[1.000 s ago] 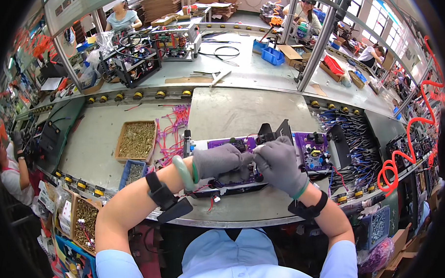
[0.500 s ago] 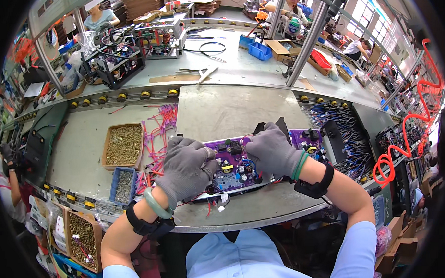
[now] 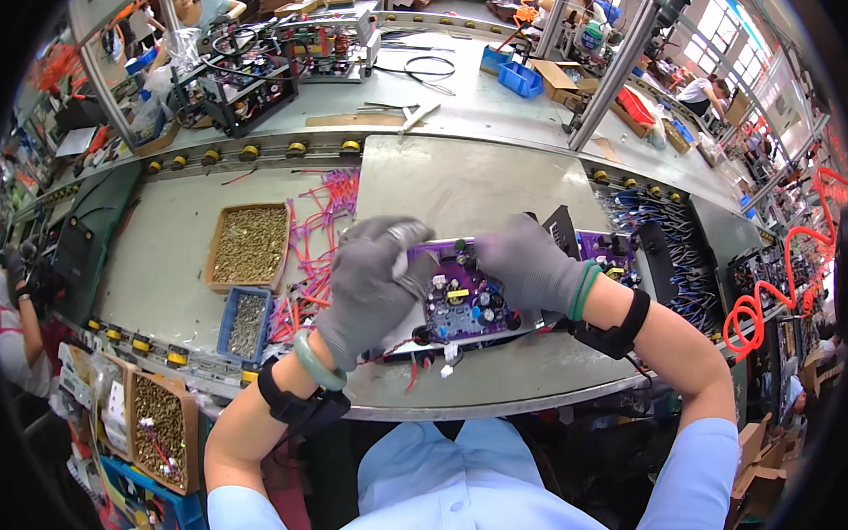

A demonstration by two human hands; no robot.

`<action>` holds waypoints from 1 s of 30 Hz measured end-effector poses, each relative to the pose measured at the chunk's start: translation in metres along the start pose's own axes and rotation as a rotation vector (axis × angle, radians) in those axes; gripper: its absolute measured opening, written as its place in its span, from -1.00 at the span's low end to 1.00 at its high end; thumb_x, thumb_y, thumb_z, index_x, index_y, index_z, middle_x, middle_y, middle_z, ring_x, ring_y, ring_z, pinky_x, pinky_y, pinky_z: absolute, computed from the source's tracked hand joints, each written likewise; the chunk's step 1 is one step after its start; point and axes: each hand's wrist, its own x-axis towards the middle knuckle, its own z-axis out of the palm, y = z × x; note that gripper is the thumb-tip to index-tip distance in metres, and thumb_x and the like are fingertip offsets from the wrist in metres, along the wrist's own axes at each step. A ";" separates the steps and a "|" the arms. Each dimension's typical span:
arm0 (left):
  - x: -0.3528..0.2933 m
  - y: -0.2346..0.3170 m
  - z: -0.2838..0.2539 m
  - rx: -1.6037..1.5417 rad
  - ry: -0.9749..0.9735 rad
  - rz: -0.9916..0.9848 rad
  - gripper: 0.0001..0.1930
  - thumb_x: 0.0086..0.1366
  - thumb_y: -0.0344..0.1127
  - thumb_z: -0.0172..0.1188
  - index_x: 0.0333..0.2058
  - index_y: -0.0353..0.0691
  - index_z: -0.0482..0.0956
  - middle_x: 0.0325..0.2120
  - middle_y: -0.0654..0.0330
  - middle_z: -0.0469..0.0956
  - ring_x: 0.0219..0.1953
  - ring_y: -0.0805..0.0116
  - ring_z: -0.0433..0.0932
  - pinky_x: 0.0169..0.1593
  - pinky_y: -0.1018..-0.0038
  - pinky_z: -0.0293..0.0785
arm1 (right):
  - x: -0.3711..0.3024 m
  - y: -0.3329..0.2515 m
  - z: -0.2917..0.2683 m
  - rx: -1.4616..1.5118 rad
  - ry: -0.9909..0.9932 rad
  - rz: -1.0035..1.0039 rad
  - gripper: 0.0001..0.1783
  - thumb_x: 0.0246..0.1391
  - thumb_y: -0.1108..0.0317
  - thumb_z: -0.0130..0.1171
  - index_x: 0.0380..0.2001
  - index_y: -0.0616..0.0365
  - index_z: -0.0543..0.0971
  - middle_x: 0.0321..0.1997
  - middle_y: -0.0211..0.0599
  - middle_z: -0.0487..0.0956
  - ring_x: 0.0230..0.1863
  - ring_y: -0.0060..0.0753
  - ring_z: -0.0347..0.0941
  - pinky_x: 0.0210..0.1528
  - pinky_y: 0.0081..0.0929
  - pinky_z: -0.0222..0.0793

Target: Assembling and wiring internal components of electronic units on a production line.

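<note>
A purple circuit board (image 3: 462, 313) on a pale metal plate lies in front of me at the bench's near side, crowded with black, yellow and blue parts. Wires with white plugs (image 3: 450, 357) hang off its near edge. At the board's left end is my left hand (image 3: 378, 287) in a grey glove, fingers curled and closed; whatever they pinch is hidden. My right hand (image 3: 533, 272), gloved too, hovers over the board's right end, its fingertips smeared by motion. Behind the right hand stands a black bracket (image 3: 562, 231). A second purple board (image 3: 607, 253) shows beyond it.
On the left are a cardboard tray of brass-coloured fittings (image 3: 248, 247), a blue bin of small metal parts (image 3: 244, 324) and pink-red wires (image 3: 323, 205). Blue and black cables (image 3: 663, 245) lie at right. A red coiled hose (image 3: 763, 310) hangs far right. Beyond the roller rail (image 3: 250, 153), other people work.
The view has shifted, so the bench appears slightly higher and further right. My left hand has lifted and turned at the board's left end; my right hand is moving over the other end.
</note>
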 end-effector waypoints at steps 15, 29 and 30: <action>-0.158 0.036 -0.010 -0.034 0.158 -0.433 -0.47 0.36 -0.50 0.13 0.30 -0.45 0.34 0.17 -0.05 0.51 0.17 0.23 0.52 0.25 0.34 0.40 | -0.032 -0.090 0.021 0.478 0.743 -0.118 -0.73 -0.10 0.29 0.42 -0.24 -0.07 0.71 -0.42 -0.42 0.61 -0.38 -0.24 0.56 -0.25 -0.26 0.37; -0.070 0.083 0.004 -0.093 0.189 -0.232 -0.63 0.28 -0.35 0.39 0.00 -0.41 0.62 -0.47 0.12 0.66 -0.48 0.45 0.63 -0.40 0.48 0.56 | -0.008 -0.105 0.029 0.599 0.882 0.072 -0.82 -0.27 0.29 0.34 -0.60 0.03 0.52 -0.57 -0.29 0.50 -0.52 -0.09 0.47 -0.41 -0.18 0.30; -0.069 0.083 0.001 -0.123 0.201 -0.279 -0.63 0.29 -0.35 0.39 0.00 -0.43 0.61 -0.48 0.13 0.66 -0.47 0.49 0.62 -0.40 0.50 0.56 | -0.007 -0.105 0.030 0.589 0.871 0.093 -0.82 -0.28 0.28 0.35 -0.61 0.02 0.52 -0.58 -0.29 0.50 -0.52 -0.09 0.47 -0.41 -0.18 0.29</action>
